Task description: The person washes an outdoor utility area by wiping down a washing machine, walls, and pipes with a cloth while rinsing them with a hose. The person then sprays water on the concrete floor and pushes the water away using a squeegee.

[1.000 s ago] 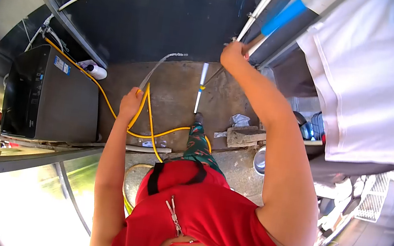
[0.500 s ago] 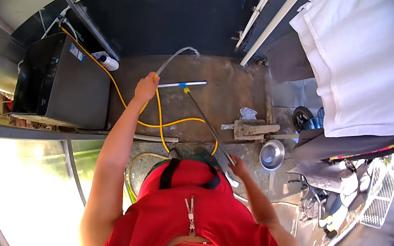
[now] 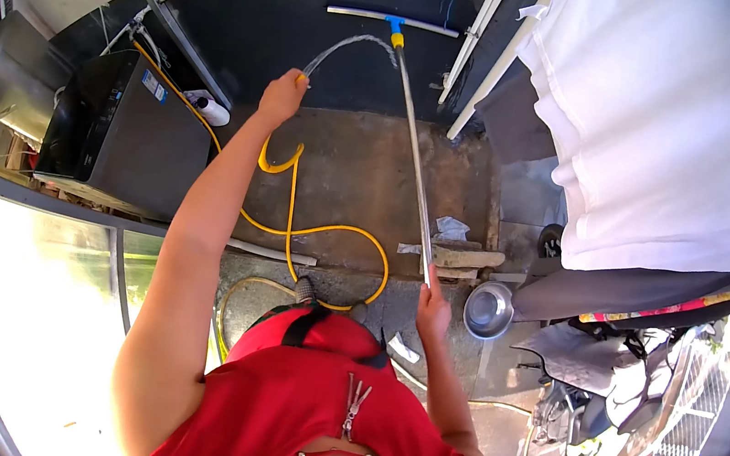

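Observation:
My left hand (image 3: 282,95), stretched out ahead, is closed around the end of a yellow hose (image 3: 342,228). A stream of water (image 3: 353,40) arcs from it to the right, in front of the dark wall (image 3: 272,22). The hose trails in loops over the floor towards my feet. My right hand (image 3: 433,311) grips the lower part of a floor squeegee's long pole (image 3: 417,143). At its far end, the wide squeegee head (image 3: 397,22) with a blue joint is raised at the dark wall; I cannot tell whether its blade touches.
A dark washing machine (image 3: 139,124) stands at left, a white bottle (image 3: 213,110) beside it. Stone slabs (image 3: 462,259) and a metal basin (image 3: 489,310) lie near my right hand. White cloth (image 3: 664,129) hangs at right, above a parked scooter (image 3: 594,378). White pipes (image 3: 477,40) run up the wall.
The squeegee head has gone from the floor up to the dark wall, its pole swinging more upright. My left hand has moved forward with the hose, and the water now arcs further right.

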Tool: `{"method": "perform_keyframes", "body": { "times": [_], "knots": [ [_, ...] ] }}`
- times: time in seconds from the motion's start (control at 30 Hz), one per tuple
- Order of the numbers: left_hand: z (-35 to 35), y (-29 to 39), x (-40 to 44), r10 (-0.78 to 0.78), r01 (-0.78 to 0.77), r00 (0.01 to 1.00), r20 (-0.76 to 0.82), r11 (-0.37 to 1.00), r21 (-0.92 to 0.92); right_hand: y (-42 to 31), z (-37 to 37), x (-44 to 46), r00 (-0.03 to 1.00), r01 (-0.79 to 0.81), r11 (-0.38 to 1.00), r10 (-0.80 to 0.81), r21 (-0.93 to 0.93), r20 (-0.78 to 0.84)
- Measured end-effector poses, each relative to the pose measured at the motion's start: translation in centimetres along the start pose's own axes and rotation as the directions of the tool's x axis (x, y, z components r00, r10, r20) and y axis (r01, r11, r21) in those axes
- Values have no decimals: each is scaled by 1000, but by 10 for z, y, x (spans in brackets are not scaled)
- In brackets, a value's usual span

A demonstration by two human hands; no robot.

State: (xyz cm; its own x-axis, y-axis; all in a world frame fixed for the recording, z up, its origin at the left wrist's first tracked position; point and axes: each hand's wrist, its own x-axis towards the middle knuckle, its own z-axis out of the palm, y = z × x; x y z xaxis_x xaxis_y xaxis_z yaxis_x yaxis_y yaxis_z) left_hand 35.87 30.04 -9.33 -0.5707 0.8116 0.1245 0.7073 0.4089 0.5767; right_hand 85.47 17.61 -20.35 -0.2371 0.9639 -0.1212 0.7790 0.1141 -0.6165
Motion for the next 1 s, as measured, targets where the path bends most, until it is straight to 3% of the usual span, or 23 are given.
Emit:
{"method": "perform_keyframes", "body": {
  "times": [0.1,0.13,0.23,0.4,0.53,0.63,0.73,1.0],
  "knots": [
    [-4,11,10,-6,6,1000,7,1000,8,33,38,5,999,-20,991,23,-130,26],
    [-5,14,11,-33,33,999,36,999,5,43,51,12,999,32,994,-36,-106,-28],
    [1,6,10,-89,88,993,81,996,9,43,62,37,1000,-14,997,16,-72,22],
    [10,-17,9,-131,134,986,99,991,-28,39,32,14,999,31,999,-31,-10,35],
    [3,-33,4,-181,185,976,122,983,-21,19,28,5,990,127,992,-128,-9,-55],
    [1,-49,1,-189,187,975,116,982,25,11,49,33,991,127,988,-130,-85,-26],
    [6,-67,-1,-165,157,981,100,984,82,36,91,52,973,197,980,-199,-32,-119],
    [0,-68,-23,-166,154,982,85,979,132,77,146,50,995,98,992,-101,-78,-26]
  ]
}}
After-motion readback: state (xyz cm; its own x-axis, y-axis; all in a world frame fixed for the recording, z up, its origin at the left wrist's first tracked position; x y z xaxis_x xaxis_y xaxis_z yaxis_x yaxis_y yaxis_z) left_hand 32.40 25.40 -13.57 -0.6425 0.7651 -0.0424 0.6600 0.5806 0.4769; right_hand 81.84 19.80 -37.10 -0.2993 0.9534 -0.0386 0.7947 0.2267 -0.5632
